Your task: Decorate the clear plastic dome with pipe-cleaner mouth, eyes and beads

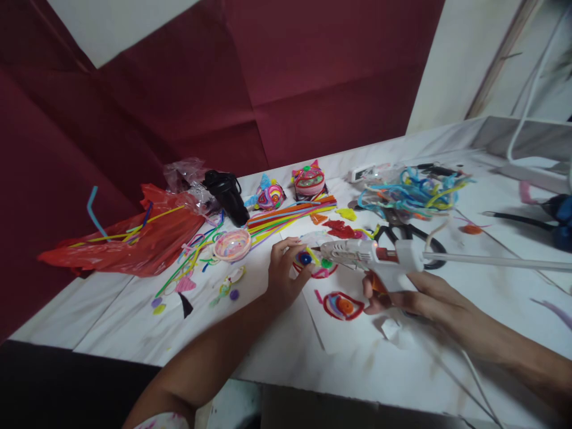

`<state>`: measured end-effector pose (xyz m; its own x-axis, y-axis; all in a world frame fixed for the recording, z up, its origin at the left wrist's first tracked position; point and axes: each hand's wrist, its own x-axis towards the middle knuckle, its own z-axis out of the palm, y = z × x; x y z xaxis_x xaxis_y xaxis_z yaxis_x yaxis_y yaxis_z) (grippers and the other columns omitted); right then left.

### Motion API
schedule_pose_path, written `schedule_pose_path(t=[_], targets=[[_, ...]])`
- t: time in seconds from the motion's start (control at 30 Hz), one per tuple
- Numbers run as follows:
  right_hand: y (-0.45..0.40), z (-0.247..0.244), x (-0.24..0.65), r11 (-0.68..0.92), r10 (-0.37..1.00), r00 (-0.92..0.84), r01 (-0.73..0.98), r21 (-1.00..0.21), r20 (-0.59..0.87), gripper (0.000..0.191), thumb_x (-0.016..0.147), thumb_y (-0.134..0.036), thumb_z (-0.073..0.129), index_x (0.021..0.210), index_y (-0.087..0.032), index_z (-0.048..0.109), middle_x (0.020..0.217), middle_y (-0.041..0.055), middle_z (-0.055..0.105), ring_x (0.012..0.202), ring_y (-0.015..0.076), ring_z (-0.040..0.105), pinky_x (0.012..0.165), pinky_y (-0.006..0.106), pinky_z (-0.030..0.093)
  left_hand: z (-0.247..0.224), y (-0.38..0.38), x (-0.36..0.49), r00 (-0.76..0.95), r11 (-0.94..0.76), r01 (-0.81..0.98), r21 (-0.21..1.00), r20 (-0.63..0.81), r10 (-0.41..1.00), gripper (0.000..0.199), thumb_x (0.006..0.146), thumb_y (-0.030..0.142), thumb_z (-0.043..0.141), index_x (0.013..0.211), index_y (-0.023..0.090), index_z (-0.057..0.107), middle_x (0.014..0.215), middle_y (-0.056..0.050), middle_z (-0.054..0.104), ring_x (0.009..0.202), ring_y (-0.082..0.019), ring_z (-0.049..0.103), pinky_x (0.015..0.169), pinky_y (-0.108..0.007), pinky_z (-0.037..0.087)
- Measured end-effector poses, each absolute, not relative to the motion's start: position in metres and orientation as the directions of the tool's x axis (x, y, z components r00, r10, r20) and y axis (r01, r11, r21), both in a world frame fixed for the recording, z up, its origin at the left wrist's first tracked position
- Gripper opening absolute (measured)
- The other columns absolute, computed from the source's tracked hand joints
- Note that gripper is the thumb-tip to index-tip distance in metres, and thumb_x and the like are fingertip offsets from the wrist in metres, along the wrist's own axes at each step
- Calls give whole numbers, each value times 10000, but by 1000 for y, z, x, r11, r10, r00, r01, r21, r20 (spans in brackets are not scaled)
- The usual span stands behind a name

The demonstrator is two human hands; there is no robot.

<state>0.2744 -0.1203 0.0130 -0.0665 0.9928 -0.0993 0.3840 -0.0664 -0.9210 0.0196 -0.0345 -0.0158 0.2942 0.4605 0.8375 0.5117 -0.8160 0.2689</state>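
My right hand (417,295) is wrapped round the grip of a white hot glue gun (409,259), a finger at its orange trigger. A long glue stick (491,259) sticks out of its back. Its nozzle points left, close to the fingers of my left hand (286,271). Those fingers curl round the left side of an eye-shaped craft piece (324,273) with a blue centre, a yellow strip and a green spot. Nearer me on the white paper (330,336) lies a second eye shape (343,305), red-rimmed with an orange centre.
Black-handled scissors (435,238) lie behind the glue gun. Colourful pipe cleaners (290,217), a pink bowl (232,244), two decorated craft pieces (308,179), a black bottle (227,193) and a red plastic bag (134,238) spread across the table. A tangle of blue strips (411,190) sits back right.
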Motion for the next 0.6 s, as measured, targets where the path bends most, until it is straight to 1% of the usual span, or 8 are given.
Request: schedule_pose_path(t=[0.1,0.17,0.27,0.4,0.53,0.6], targets=[[-121,14,273,-99,984,-111,321,-942,-141,382,706,-572,559,816,-250,733,930,43,700,965,322,612,855,412,485,-16,-35,20,293,-819,506,270,839,458,337,857,262,628,1183,238,544,1144,-83,534,1105,-223,585,951,-429,517],[-122,16,272,-90,984,-117,305,-948,-131,378,703,-560,573,851,-253,737,967,42,702,1009,333,600,858,406,484,-16,-35,20,292,-815,511,274,836,464,333,860,273,626,1181,243,545,1144,-81,537,1101,-228,587,946,-435,519],[-123,20,271,-74,978,-172,254,-964,-121,371,729,-537,577,917,-256,732,992,36,701,1058,333,586,867,389,487,-15,-35,20,293,-813,515,272,835,465,329,863,284,621,1181,245,545,1146,-84,539,1098,-232,589,944,-444,518],[-123,20,273,-81,980,-153,289,-954,-130,363,746,-552,562,854,-248,728,968,46,700,1006,329,595,863,407,481,-16,-35,20,292,-814,509,278,834,468,329,864,286,617,1183,243,546,1146,-88,540,1102,-235,586,950,-451,515],[-124,20,273,-63,969,-215,268,-961,-123,356,768,-546,544,845,-239,707,947,48,693,986,317,602,886,418,466,-16,-35,20,293,-812,512,279,833,470,333,868,301,612,1191,250,547,1152,-86,548,1102,-237,587,953,-456,511],[-123,20,273,-64,968,-216,278,-958,-127,343,773,-534,541,831,-234,698,934,45,688,981,312,603,873,407,469,-16,-35,20,295,-817,508,271,837,461,334,868,300,615,1190,247,549,1150,-85,549,1103,-234,587,955,-451,510]])
